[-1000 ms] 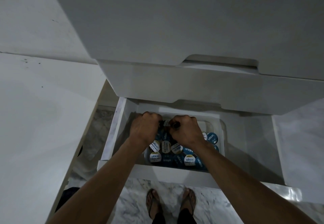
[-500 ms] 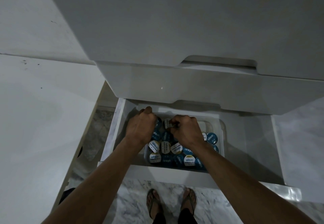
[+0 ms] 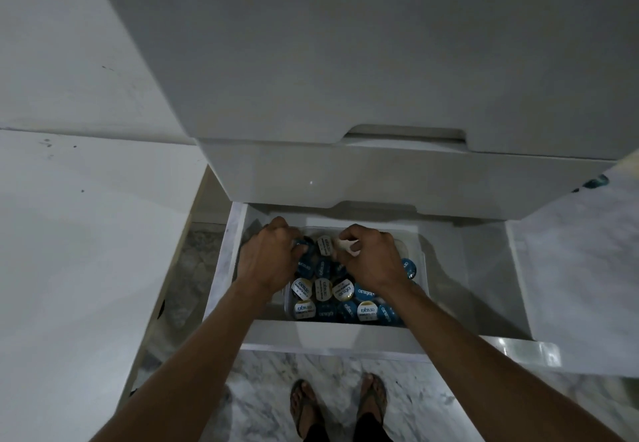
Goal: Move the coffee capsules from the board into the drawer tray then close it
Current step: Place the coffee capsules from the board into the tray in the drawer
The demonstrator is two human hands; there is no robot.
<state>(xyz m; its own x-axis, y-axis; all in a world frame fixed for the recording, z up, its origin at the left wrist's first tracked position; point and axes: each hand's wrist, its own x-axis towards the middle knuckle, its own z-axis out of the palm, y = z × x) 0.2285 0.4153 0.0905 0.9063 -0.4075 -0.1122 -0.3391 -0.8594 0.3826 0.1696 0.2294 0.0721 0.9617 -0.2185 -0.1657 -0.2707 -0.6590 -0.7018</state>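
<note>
The lowest drawer (image 3: 332,336) stands pulled out below me. Inside it a clear tray (image 3: 421,268) holds several coffee capsules (image 3: 323,291) with blue or white printed lids. Both my hands are down in the tray's far end. My left hand (image 3: 268,261) is curled, its fingertips closed on a blue capsule (image 3: 300,244). My right hand (image 3: 371,261) pinches a pale capsule (image 3: 345,245) between thumb and fingers. One white-lidded capsule (image 3: 324,245) lies between the two hands. My hands and wrists hide part of the capsules.
Two shut white drawers (image 3: 345,178) overhang the far end of the open one. A white panel (image 3: 86,234) flanks the left. At the right is a marbled surface (image 3: 581,251) with a small blue object (image 3: 596,180) at its far edge. My sandalled feet (image 3: 339,403) stand on marble floor.
My hands have drawn apart inside the tray, the left one moving left. A white-lidded capsule now shows between them, and the pale capsule in my right hand is more exposed.
</note>
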